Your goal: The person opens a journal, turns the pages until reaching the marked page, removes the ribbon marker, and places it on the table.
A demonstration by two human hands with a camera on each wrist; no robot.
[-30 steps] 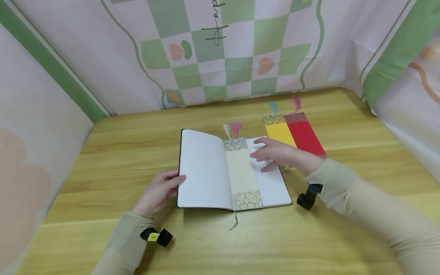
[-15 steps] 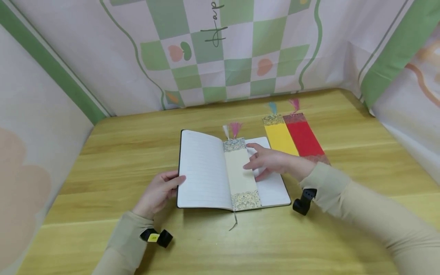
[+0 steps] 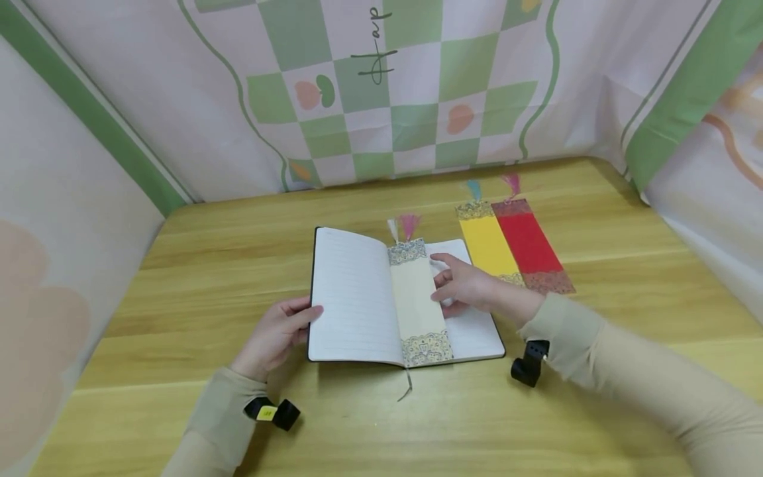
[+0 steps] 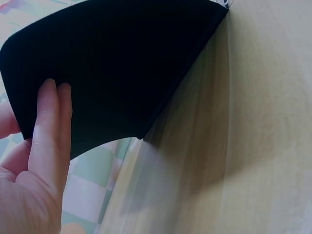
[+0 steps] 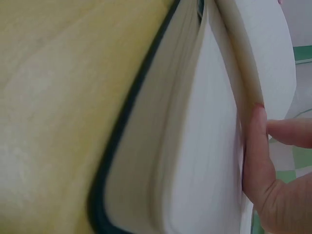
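Note:
An open notebook (image 3: pixel 357 298) with a dark cover (image 4: pixel 112 73) lies in front of me, its left half raised off the table. My left hand (image 3: pixel 277 334) grips that half at its outer edge, thumb over the page and straight fingers behind the cover. Along the inner side of the right page lies a cream bookmark (image 3: pixel 411 291) with patterned bands at both ends. White and pink tassels (image 3: pixel 408 225) stick out above it. My right hand (image 3: pixel 467 285) pinches the bookmark's right edge, its thumb on top; some fingers are hidden beneath.
Right of the notebook, a yellow bookmark (image 3: pixel 489 245) and a red bookmark (image 3: pixel 533 245) lie side by side on the wooden table (image 3: pixel 220 265). A thin ribbon (image 3: pixel 408 387) hangs from the notebook's spine. A printed curtain (image 3: pixel 411 86) stands behind the table.
My right hand has come down and left from above the right page onto the cream bookmark's edge and closed on it. My left hand has stayed on the notebook.

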